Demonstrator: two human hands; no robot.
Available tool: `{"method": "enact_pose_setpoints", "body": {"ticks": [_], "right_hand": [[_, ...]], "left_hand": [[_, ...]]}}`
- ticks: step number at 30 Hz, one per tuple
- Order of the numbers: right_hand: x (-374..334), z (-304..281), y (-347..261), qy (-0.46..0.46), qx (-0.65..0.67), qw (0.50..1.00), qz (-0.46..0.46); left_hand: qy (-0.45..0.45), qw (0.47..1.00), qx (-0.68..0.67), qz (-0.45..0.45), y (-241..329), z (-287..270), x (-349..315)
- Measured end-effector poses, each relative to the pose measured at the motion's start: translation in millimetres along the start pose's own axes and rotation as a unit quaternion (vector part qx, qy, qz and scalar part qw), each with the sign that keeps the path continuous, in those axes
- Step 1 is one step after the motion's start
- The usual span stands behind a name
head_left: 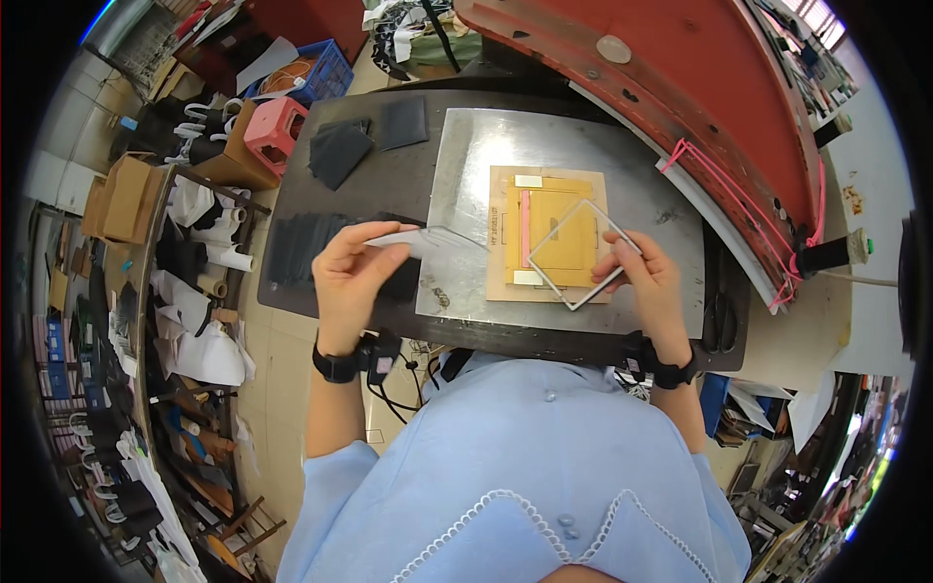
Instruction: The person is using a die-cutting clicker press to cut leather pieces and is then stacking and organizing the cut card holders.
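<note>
In my left hand (352, 277) a thin, clear-looking sheet (439, 239) is pinched between thumb and fingers, tilted nearly edge-on. My right hand (646, 277) grips one side of a thin pale rectangular frame (555, 289); whether its middle is hollow or clear, I cannot tell. The frame hangs at a slant over a tan board (498, 277), which bears a yellow panel (573, 188) with a pink strip (526, 228) and white pads. This board lies on a shiny metal plate (466, 146). Beside my left hand are stacked black pieces (301, 248), partly hidden by it.
More black pieces (340, 153) lie at the table's far left. A large red machine part (661, 68) overhangs the far right, with pink cord (719, 175) along it. Scissors (719, 323) rest at the right edge. A pink stool (275, 131) stands beyond the table's left side.
</note>
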State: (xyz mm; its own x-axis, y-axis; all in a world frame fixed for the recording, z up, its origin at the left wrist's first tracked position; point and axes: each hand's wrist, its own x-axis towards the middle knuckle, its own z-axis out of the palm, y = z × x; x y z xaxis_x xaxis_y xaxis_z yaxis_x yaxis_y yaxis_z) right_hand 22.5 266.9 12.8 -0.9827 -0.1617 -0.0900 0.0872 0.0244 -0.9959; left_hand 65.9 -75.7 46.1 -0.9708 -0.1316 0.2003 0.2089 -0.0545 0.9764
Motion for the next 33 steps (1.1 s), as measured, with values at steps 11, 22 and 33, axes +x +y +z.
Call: {"method": "enact_pose_setpoints", "body": {"ticks": [11,22,33], "right_hand": [[-52,-77,-15,0.133,-0.074,0.988,0.019],[-184,-195,-30,0.05,-0.336,0.904,0.26],[-137,-125,-45,0.139,-0.335,0.923,0.13]], "left_hand": [[-0.141,0.923,0.356,0.046,-37,-74,-15],[-0.004,0.947,0.32,-0.043,-29,-113,46],[-0.031,0.753,0.656,-0.028,-100,-155,160]]}}
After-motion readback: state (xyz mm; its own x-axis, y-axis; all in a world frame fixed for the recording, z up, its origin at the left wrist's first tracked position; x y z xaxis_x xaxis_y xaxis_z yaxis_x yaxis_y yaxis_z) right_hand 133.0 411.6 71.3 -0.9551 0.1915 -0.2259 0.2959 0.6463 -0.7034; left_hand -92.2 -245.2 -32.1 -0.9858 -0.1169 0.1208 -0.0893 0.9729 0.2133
